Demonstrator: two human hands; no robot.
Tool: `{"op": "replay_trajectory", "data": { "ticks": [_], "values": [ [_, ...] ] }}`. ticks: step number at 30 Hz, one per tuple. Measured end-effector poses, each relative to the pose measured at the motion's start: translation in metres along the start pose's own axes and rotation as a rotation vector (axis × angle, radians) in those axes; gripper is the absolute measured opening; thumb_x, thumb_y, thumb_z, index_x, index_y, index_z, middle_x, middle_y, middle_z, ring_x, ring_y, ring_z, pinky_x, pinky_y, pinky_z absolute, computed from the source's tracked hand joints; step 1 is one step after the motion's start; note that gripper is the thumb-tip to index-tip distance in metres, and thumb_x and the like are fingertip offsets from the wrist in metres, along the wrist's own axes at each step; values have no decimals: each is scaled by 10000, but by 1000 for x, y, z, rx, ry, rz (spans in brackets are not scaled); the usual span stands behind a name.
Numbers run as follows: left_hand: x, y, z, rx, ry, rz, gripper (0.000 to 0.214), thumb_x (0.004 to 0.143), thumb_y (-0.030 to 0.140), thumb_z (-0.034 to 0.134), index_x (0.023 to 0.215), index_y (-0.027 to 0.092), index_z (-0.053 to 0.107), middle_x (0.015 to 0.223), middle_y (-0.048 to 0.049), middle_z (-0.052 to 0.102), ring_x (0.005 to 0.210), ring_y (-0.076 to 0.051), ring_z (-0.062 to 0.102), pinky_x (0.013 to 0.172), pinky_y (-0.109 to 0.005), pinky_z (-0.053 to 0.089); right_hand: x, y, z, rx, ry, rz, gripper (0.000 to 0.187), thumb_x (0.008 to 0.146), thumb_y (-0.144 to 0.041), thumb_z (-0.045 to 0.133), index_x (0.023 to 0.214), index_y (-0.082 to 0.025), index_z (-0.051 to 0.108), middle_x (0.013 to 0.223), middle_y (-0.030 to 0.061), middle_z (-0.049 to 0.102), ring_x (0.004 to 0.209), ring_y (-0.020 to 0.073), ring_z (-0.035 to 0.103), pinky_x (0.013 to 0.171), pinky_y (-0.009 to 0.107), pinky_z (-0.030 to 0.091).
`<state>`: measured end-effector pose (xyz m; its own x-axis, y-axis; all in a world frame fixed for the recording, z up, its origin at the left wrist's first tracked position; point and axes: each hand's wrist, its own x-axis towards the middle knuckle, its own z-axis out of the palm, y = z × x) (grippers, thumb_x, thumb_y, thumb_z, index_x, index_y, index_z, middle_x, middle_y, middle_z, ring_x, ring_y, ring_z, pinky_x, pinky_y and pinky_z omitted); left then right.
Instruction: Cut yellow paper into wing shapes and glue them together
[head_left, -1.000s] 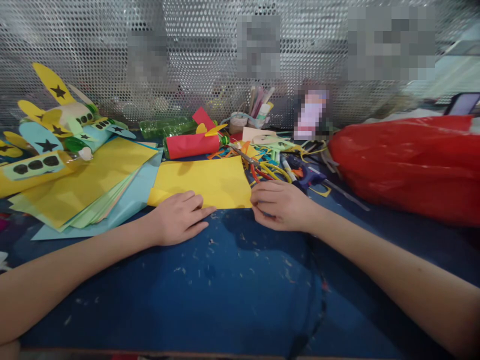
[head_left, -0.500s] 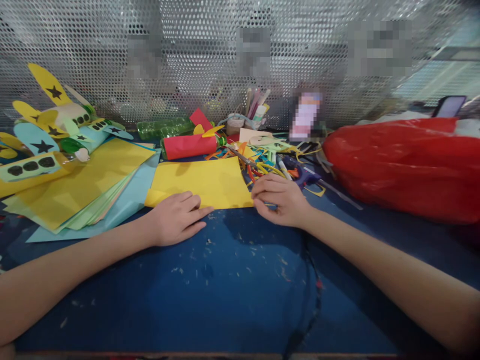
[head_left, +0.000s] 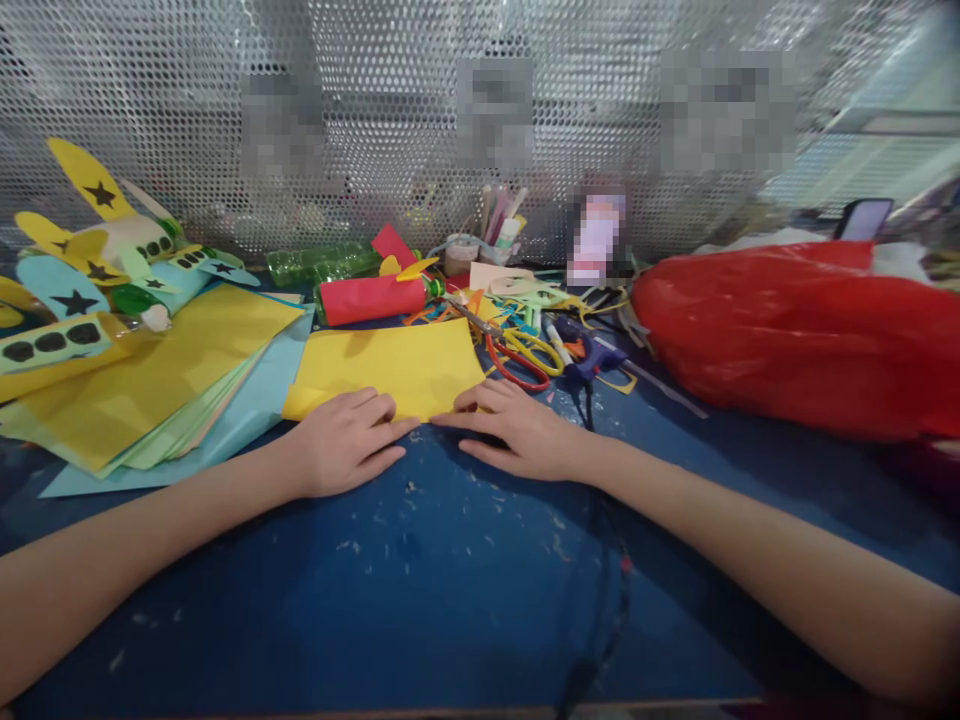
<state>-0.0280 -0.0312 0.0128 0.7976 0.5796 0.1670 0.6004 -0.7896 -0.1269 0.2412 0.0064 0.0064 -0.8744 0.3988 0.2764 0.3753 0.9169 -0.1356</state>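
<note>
A folded yellow paper sheet point(head_left: 390, 362) lies flat on the blue table point(head_left: 450, 570). My left hand point(head_left: 341, 440) rests flat on the sheet's near edge, fingers stretched out to the right. On that same near edge my right hand point(head_left: 517, 432) lies flat too, with its fingers pointing left. The fingertips of the two hands nearly meet at the middle of the edge. Neither hand holds anything.
A stack of yellow, green and light blue paper point(head_left: 165, 375) lies at left, with paper-and-bottle planes point(head_left: 97, 270) behind. A red-wrapped bottle point(head_left: 367, 297), scissors point(head_left: 517, 355), a glue gun point(head_left: 589, 355) and paper strips sit behind the sheet. A red plastic bag point(head_left: 802, 330) fills the right.
My right hand has slid left from the sheet's right corner along the near edge and flattened out beside my left hand. The left hand has stayed put.
</note>
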Motion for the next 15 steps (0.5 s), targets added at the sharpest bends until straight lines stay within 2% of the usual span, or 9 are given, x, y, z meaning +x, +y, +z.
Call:
{"op": "replay_trajectory", "data": {
  "ticks": [5, 8, 12, 15],
  "values": [
    [0, -1, 0, -64, 11, -12, 462, 989, 372, 276, 1260, 158, 584, 1003, -116, 594, 912, -231, 532, 814, -384, 455, 0, 1, 0, -34, -16, 4, 368, 962, -327, 427, 1254, -221, 623, 1028, 118, 593, 920, 212, 545, 831, 400, 450],
    [0, -6, -4, -172, 21, -34, 417, 982, 343, 320, 1185, 168, 638, 981, -109, 602, 904, -220, 544, 808, -371, 460, 0, 2, 0, -36, -10, -3, 367, 965, -320, 421, 1256, -222, 622, 1030, 117, 592, 929, 210, 548, 832, 398, 454],
    [-2, -23, -16, -358, -36, -29, 352, 957, 320, 399, 999, 175, 717, 936, -90, 620, 859, -177, 572, 794, -310, 462, 1, 2, -1, -16, -4, -14, 366, 967, -309, 416, 1252, -215, 624, 1032, 119, 592, 937, 211, 553, 835, 398, 463],
    [-5, -37, -27, -409, -93, -55, 369, 930, 339, 448, 761, 184, 737, 885, -78, 623, 817, -162, 578, 776, -296, 448, 1, 2, -2, 2, -5, -13, 367, 968, -302, 413, 1256, -212, 622, 1030, 122, 594, 942, 213, 556, 835, 399, 469]
  ]
}}
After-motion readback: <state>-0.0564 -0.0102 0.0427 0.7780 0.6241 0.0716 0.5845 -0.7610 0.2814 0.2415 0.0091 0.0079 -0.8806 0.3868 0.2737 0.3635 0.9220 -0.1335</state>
